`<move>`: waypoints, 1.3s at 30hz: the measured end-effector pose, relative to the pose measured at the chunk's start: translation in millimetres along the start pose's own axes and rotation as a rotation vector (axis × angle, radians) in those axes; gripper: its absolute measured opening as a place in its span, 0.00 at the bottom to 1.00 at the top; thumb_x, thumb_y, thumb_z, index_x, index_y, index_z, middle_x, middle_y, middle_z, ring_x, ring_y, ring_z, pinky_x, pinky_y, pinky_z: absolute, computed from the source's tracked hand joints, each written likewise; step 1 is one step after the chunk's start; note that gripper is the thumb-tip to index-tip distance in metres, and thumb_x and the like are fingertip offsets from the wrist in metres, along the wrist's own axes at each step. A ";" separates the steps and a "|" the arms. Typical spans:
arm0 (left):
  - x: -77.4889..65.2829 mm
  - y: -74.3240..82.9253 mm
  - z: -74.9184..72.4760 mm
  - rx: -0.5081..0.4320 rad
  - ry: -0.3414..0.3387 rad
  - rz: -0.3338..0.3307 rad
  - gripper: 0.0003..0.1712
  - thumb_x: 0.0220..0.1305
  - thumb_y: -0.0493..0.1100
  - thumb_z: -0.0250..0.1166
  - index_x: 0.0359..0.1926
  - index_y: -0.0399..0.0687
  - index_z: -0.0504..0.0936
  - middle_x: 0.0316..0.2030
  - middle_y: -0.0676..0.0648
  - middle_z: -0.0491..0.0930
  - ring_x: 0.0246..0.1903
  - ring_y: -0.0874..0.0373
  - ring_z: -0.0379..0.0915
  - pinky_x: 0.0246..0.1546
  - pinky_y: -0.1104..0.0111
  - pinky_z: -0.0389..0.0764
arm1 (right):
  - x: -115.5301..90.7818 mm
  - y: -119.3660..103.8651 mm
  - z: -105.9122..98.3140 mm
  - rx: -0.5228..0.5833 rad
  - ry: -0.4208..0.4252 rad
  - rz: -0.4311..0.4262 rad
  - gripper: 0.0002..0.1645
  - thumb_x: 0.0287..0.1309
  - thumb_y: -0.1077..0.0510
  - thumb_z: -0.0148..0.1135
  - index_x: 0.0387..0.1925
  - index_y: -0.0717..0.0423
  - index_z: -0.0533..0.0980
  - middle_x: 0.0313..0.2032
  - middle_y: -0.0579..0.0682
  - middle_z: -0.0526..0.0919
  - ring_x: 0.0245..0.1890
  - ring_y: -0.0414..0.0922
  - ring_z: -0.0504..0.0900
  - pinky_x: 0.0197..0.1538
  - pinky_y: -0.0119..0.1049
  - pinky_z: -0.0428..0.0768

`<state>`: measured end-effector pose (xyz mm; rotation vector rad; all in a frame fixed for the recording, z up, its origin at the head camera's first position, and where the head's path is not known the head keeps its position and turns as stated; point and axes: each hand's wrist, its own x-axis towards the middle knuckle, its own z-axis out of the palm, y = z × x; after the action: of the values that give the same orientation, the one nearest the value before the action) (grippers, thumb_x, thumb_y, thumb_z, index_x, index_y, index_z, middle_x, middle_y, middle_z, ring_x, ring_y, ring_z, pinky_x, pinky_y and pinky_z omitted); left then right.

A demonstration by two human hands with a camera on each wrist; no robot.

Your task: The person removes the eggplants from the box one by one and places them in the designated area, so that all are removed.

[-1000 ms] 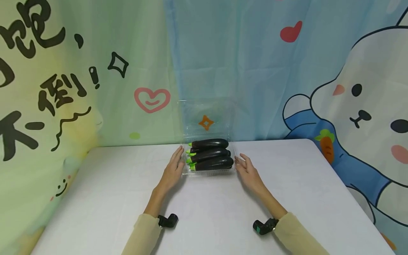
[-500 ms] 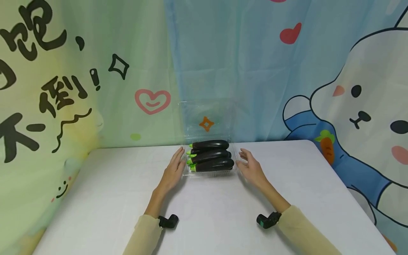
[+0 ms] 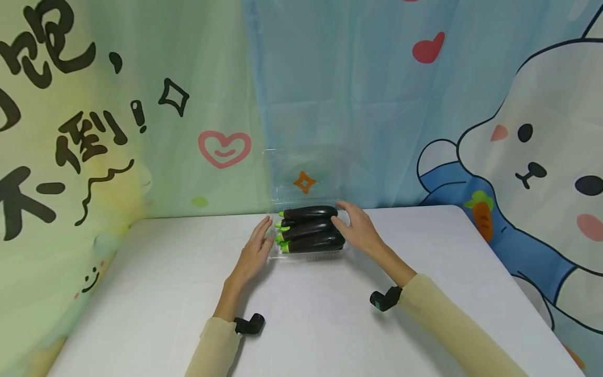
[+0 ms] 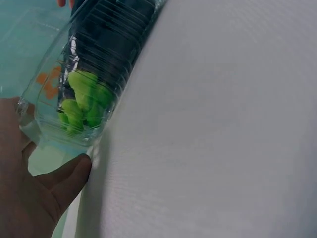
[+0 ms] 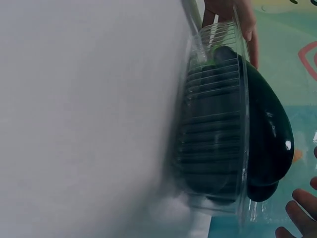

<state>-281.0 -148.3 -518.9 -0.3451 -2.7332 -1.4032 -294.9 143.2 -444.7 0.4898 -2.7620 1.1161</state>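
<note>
Several glossy dark eggplants [image 3: 313,241] with green stems lie stacked in a clear plastic clamshell box [image 3: 311,256] near the table's back edge, stems to the left. Its transparent lid [image 3: 325,165] stands raised behind. My left hand [image 3: 255,252] rests at the box's left end, fingers extended; the left wrist view shows its thumb [image 4: 74,181] beside the lower corner. My right hand [image 3: 361,229] reaches over the box's right end, thumb and fingers spread near the eggplants' rounded ends. In the right wrist view its fingertips [image 5: 299,213] are apart from the eggplants.
A white-covered table [image 3: 311,314] spreads in front of the box. Behind it hangs a printed curtain [image 3: 386,115] with hearts, lettering and a cartoon animal. Small black wrist cameras sit on both wrists.
My right hand first drew slightly away from the box's right side, then rose and moved left over its right end. The left hand, box and eggplants stay where they were.
</note>
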 end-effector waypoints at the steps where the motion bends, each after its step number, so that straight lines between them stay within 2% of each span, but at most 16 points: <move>1: 0.0 -0.1 -0.7 -0.003 -0.004 0.001 0.29 0.75 0.50 0.46 0.75 0.64 0.55 0.76 0.62 0.49 0.64 0.48 0.70 0.65 0.50 0.70 | 3.4 -1.3 0.8 -0.011 -0.009 -0.005 0.30 0.69 0.49 0.53 0.66 0.60 0.66 0.64 0.61 0.71 0.65 0.58 0.70 0.65 0.57 0.70; 6: -0.7 0.6 -2.4 -0.021 -0.019 0.016 0.30 0.75 0.49 0.49 0.75 0.64 0.55 0.76 0.59 0.50 0.58 0.48 0.76 0.61 0.50 0.75 | 19.6 -7.6 7.5 -0.058 -0.057 -0.056 0.27 0.68 0.49 0.55 0.64 0.58 0.70 0.64 0.59 0.72 0.65 0.57 0.70 0.65 0.58 0.70; 9: -1.3 0.7 -0.6 -0.037 -0.004 0.020 0.31 0.74 0.48 0.49 0.75 0.63 0.55 0.76 0.58 0.50 0.58 0.48 0.76 0.61 0.50 0.75 | 28.8 -11.3 11.4 -0.082 -0.091 -0.082 0.26 0.68 0.49 0.56 0.63 0.56 0.71 0.63 0.57 0.73 0.65 0.56 0.70 0.65 0.57 0.71; 16: 0.2 -0.1 6.0 -0.165 0.051 0.051 0.31 0.73 0.41 0.51 0.74 0.48 0.58 0.76 0.51 0.51 0.67 0.44 0.65 0.66 0.51 0.70 | 48.5 -18.8 18.8 -0.152 -0.163 -0.143 0.26 0.67 0.48 0.56 0.62 0.56 0.72 0.63 0.57 0.74 0.65 0.55 0.70 0.66 0.55 0.70; 22: 0.3 -2.0 8.4 -0.192 0.071 0.051 0.31 0.72 0.40 0.52 0.73 0.42 0.59 0.76 0.50 0.52 0.67 0.44 0.65 0.66 0.51 0.70 | 55.9 -20.5 24.8 -0.177 -0.204 -0.141 0.27 0.67 0.49 0.57 0.63 0.56 0.72 0.64 0.57 0.74 0.66 0.56 0.70 0.67 0.56 0.70; 27: -1.2 -2.7 7.3 -0.189 0.073 0.050 0.31 0.72 0.40 0.52 0.73 0.42 0.59 0.76 0.52 0.53 0.67 0.45 0.65 0.66 0.52 0.70 | 62.0 -20.8 29.1 -0.203 -0.249 -0.106 0.27 0.67 0.47 0.56 0.63 0.55 0.72 0.64 0.56 0.74 0.66 0.55 0.70 0.68 0.55 0.69; 32: -0.7 -2.2 6.3 -0.192 0.072 0.066 0.31 0.72 0.41 0.52 0.73 0.44 0.59 0.76 0.49 0.53 0.68 0.45 0.64 0.66 0.51 0.70 | 70.9 -21.6 30.3 -0.199 -0.273 -0.065 0.27 0.67 0.48 0.56 0.62 0.55 0.73 0.65 0.56 0.73 0.67 0.56 0.68 0.69 0.55 0.68; 39: 0.0 -3.7 6.3 -0.199 0.060 0.055 0.31 0.72 0.42 0.52 0.74 0.47 0.59 0.76 0.50 0.53 0.66 0.47 0.67 0.65 0.53 0.72 | 77.5 -21.6 34.5 -0.234 -0.296 -0.109 0.25 0.66 0.46 0.57 0.61 0.51 0.74 0.64 0.55 0.74 0.66 0.55 0.69 0.68 0.55 0.69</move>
<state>-281.5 -145.2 -525.6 -0.3771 -2.5230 -1.6459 -360.1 85.3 -437.5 0.8210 -3.0175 0.7351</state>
